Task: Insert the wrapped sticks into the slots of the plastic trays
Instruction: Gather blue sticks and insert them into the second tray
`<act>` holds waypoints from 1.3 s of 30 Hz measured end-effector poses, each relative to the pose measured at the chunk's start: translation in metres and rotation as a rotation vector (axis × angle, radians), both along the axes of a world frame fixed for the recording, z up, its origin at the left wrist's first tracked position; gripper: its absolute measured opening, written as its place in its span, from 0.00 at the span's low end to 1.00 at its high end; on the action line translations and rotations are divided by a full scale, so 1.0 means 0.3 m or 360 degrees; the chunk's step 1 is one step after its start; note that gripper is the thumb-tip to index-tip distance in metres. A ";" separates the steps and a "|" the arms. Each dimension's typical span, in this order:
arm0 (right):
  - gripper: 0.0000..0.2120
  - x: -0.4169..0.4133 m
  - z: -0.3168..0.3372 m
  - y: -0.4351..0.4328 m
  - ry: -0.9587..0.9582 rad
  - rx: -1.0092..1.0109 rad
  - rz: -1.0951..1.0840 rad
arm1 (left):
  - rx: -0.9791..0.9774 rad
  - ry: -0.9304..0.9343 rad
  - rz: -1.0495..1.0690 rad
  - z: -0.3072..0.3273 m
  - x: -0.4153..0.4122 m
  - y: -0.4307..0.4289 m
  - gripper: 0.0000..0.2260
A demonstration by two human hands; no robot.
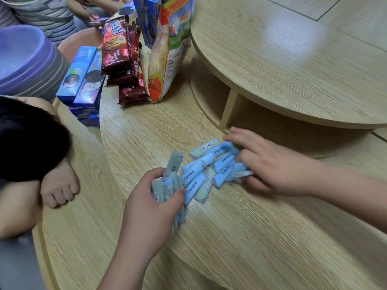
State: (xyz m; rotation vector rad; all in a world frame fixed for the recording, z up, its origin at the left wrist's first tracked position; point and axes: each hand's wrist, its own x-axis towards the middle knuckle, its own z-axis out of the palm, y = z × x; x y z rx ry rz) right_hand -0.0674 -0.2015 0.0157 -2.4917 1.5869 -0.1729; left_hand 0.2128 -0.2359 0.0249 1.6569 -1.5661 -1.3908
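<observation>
- Left hand [156, 197] is clamped on a bundle of sticks [167, 189]; square their ends before slotting.
- Right hand [270, 164], fingers spread, rests on the loose pile [211, 166] beside the left; lift one at a time.
- No trays visible.

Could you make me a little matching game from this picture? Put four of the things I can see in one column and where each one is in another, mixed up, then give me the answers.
Things:
1. Bundle of wrapped blue and green sticks
2. Loose pile of wrapped blue and green sticks
3. Dark red biscuit packets
4. Stack of purple plastic bowls

Places:
A. Far left, beyond the wooden table's edge
B. Gripped in the left hand
C. Leaning upright at the table's far side
D. Flat on the table under the right hand

Pairs: 1-B, 2-D, 3-C, 4-A
</observation>
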 end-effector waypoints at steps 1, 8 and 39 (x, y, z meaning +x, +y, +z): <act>0.09 -0.015 -0.010 -0.021 0.0031 0.0067 -0.0008 | -0.0002 -0.0003 0.0005 0.000 0.000 0.001 0.12; 0.16 -0.020 -0.029 -0.045 0.0226 0.0126 0.0109 | 0.0008 -0.0027 0.0009 0.003 -0.004 0.002 0.12; 0.39 0.101 -0.062 -0.041 0.0079 0.0198 -0.0239 | 0.0035 -0.0083 -0.0037 0.007 -0.025 -0.003 0.12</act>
